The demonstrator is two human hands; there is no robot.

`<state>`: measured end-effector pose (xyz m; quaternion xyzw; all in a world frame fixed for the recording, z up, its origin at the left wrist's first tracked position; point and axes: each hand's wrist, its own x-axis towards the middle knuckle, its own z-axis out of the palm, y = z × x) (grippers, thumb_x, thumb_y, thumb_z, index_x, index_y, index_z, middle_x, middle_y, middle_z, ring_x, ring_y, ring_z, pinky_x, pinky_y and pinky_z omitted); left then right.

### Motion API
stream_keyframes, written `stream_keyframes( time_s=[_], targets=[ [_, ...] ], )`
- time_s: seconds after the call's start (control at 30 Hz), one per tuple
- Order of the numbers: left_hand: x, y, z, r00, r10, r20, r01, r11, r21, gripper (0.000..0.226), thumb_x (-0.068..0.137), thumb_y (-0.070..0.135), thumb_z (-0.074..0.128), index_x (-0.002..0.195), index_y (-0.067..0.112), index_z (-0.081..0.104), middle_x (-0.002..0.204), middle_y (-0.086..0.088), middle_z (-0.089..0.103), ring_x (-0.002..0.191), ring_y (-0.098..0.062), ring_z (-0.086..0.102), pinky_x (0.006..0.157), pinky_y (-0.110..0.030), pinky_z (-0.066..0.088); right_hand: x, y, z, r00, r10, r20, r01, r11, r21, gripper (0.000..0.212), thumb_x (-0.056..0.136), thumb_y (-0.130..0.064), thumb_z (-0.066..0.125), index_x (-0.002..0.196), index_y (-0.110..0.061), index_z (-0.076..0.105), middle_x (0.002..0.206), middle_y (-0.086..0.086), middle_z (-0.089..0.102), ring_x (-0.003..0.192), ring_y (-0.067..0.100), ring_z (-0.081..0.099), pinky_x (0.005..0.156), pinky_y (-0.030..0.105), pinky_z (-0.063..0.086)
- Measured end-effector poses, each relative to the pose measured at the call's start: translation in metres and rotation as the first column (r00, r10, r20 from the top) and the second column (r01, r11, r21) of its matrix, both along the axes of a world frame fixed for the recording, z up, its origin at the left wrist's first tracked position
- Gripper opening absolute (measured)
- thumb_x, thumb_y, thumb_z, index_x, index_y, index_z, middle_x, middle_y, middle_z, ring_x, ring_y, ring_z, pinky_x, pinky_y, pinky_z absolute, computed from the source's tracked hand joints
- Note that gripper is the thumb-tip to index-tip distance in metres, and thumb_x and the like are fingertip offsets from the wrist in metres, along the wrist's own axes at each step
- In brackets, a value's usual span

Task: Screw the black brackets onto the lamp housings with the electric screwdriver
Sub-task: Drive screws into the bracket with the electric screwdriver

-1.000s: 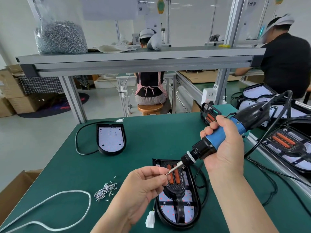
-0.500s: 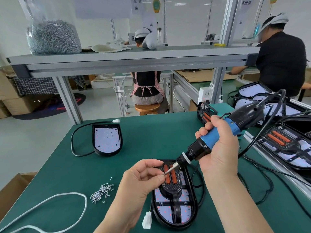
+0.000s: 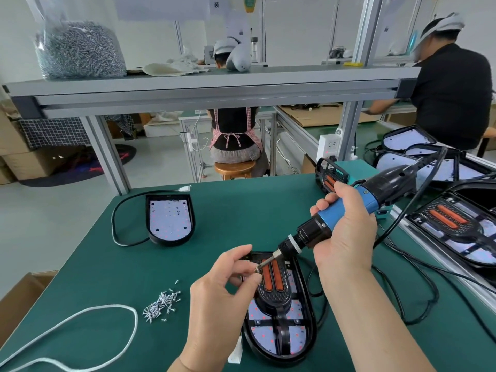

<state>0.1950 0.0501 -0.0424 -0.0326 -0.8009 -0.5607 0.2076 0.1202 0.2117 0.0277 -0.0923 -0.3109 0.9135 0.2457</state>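
With right hand, grips blue electric screwdriver round its barrel, bit slanting down-left. With left hand, pinches a small screw against the bit tip, just above the black bracket lying in the near lamp housing on the green table. Has loose screws piled to the left, a second lamp housing farther back.

From my remote seat: the blue-and-black electric screwdriver slants down to the left in the right hand. Its bit tip meets a screw pinched by the left hand above the top end of the near lamp housing. A black bracket with two orange strips lies along that housing's white LED board. A second housing lies flat, farther back and to the left.
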Motion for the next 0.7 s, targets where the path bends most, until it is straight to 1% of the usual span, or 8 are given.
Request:
stream_keyframes(
  time_s=[0.1,0.2,0.27,0.37,0.43,0.5,0.6,0.7],
  targets=[
    [-0.009,-0.009,-0.005,0.997,-0.011,0.079,0.005,0.998,0.069,0.055,0.076,0.009,0.082,0.116,0.040,0.062,0.096,0.019,0.075,0.085,-0.007,0.070,0.076,-0.014,0.049,-0.010,-0.001,0.004,1.000,0.005,-0.026,-0.005,1.000,0.018,0.013,0.090,-0.005,0.065,0.087,-0.012,0.055,0.061,-0.002,0.052,0.049,0.014,0.050,0.053,0.025,0.048],
    [-0.021,-0.019,-0.014,0.983,-0.009,0.186,-0.018,0.989,0.145,0.053,0.076,0.007,0.083,0.114,0.037,0.060,0.096,0.014,0.075,0.089,-0.008,0.071,0.079,-0.024,0.050,-0.022,-0.004,0.008,0.999,0.002,-0.047,0.001,0.999,0.051,0.015,0.089,-0.003,0.064,0.083,-0.013,0.055,0.060,-0.002,0.052,0.047,0.014,0.049,0.053,0.025,0.047],
    [-0.027,-0.023,-0.023,0.969,0.022,0.247,-0.054,0.991,0.123,0.049,0.075,0.011,0.084,0.112,0.036,0.061,0.096,0.011,0.074,0.089,-0.004,0.068,0.079,-0.025,0.047,-0.030,-0.005,0.009,0.997,0.006,-0.072,0.000,0.997,0.081,0.012,0.088,-0.003,0.064,0.086,-0.011,0.056,0.060,-0.001,0.052,0.047,0.014,0.049,0.052,0.025,0.046],
    [-0.034,-0.023,-0.033,0.923,0.049,0.381,-0.083,0.994,0.072,0.050,0.073,0.032,0.086,0.116,0.030,0.060,0.100,0.010,0.067,0.091,-0.003,0.064,0.078,-0.022,0.045,-0.041,-0.009,0.008,0.996,0.021,-0.088,-0.009,0.991,0.134,0.017,0.082,-0.006,0.067,0.091,-0.009,0.054,0.060,0.000,0.052,0.047,0.016,0.049,0.051,0.026,0.046],
    [-0.038,-0.018,-0.035,0.876,-0.011,0.482,-0.025,0.997,0.068,0.064,0.064,0.054,0.081,0.118,0.032,0.056,0.100,0.007,0.066,0.093,-0.007,0.064,0.078,-0.023,0.047,-0.047,-0.014,0.006,0.995,0.040,-0.089,-0.023,0.983,0.182,0.015,0.080,-0.006,0.067,0.086,-0.010,0.054,0.059,0.001,0.051,0.046,0.017,0.049,0.050,0.026,0.046],
    [-0.044,-0.012,-0.034,0.839,-0.069,0.540,0.041,0.997,0.064,0.067,0.054,0.064,0.073,0.113,0.037,0.053,0.094,0.007,0.071,0.089,-0.007,0.068,0.080,-0.026,0.052,-0.052,-0.021,0.002,0.995,0.062,-0.081,-0.042,0.972,0.229,0.016,0.083,-0.001,0.066,0.081,-0.012,0.054,0.058,0.002,0.051,0.046,0.017,0.048,0.049,0.026,0.046],
    [-0.053,-0.008,-0.034,0.817,-0.118,0.565,0.087,0.993,0.082,0.056,0.054,0.060,0.077,0.100,0.039,0.053,0.093,0.014,0.074,0.087,-0.003,0.070,0.086,-0.028,0.055,-0.058,-0.031,-0.005,0.994,0.093,-0.053,-0.074,0.954,0.291,0.019,0.088,0.004,0.065,0.082,-0.011,0.055,0.059,0.004,0.051,0.046,0.019,0.047,0.050,0.026,0.045],
    [-0.057,-0.008,-0.036,0.809,-0.136,0.572,0.086,0.990,0.114,0.057,0.053,0.058,0.078,0.102,0.036,0.059,0.093,0.015,0.075,0.090,-0.005,0.070,0.090,-0.033,0.056,-0.062,-0.039,-0.011,0.992,0.118,-0.038,-0.099,0.938,0.333,0.017,0.087,0.005,0.065,0.088,-0.006,0.053,0.060,0.006,0.050,0.046,0.021,0.047,0.049,0.026,0.045]
  ],
)
